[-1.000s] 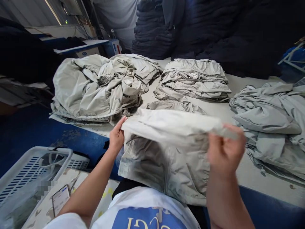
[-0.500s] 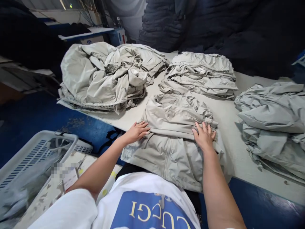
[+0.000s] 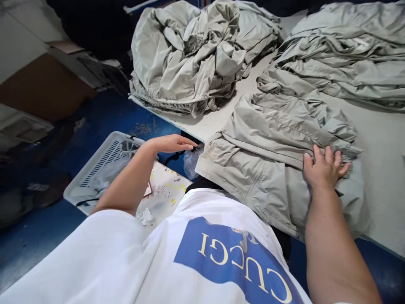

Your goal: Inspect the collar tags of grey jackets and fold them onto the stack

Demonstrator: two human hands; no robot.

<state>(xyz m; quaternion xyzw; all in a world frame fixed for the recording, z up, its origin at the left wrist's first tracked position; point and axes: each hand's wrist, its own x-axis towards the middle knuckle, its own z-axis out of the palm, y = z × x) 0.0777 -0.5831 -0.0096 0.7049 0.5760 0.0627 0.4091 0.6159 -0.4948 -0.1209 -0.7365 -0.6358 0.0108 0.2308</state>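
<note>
My right hand (image 3: 325, 166) lies flat with spread fingers on the right part of a folded grey-green garment (image 3: 278, 131). The garment rests at the table's near edge, and its zipper runs toward me. Off its left side, my left hand (image 3: 174, 143) is held out past the table edge, fingers stretched to the right and nothing visible in them. A clear plastic bag (image 3: 191, 162) hangs just below those fingertips, beside the garment's left corner; whether they touch it is hard to tell.
Crumpled garments (image 3: 190, 63) are heaped at the table's back left, and another pile (image 3: 354, 55) lies at the back right. A white plastic basket (image 3: 95, 164) with clear plastic in it is at the lower left, beside a paint-spotted board (image 3: 167, 181).
My left hand has come off the garment and moved out to its left. My right hand stays on the cloth. The view has turned left and down, and the plastic bag shows more clearly.
</note>
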